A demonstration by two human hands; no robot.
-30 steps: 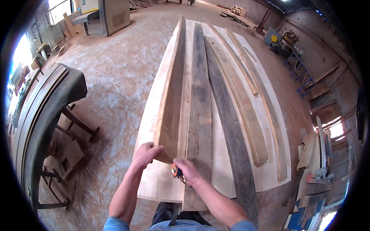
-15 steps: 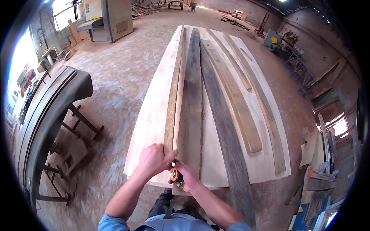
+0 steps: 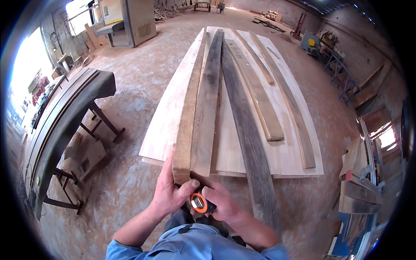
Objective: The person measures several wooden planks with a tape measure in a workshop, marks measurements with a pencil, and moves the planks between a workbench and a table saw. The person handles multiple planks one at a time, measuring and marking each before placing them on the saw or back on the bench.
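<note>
My left hand (image 3: pixel 168 190) is closed around the near end of a long light-brown wooden plank (image 3: pixel 184 145). Its fingers lie along the plank's left side and its thumb points at the tape measure. A black tape measure (image 3: pixel 199 203) with an orange ring sits in my right hand (image 3: pixel 223 203), just below the plank's end. Whether any blade is drawn out of it cannot be made out. Right of the plank lies a wide, partly darkened board (image 3: pixel 206 130), and past that a dark grey board (image 3: pixel 247 134) juts over the near edge toward me.
Pale wooden panels (image 3: pixel 162 130) carry the boards, with a thick yellowish beam (image 3: pixel 258 104) and thinner strips (image 3: pixel 288 102) at the right. Left stands a covered trestle table (image 3: pixel 99 84) with long strips on it. A large machine (image 3: pixel 136 26) stands far left; stacked timber (image 3: pixel 359 197) lies right.
My view has shifted back from the panels. The held plank's near end has come toward me and now shows past the wide board. My right hand and the tape measure stay close to it.
</note>
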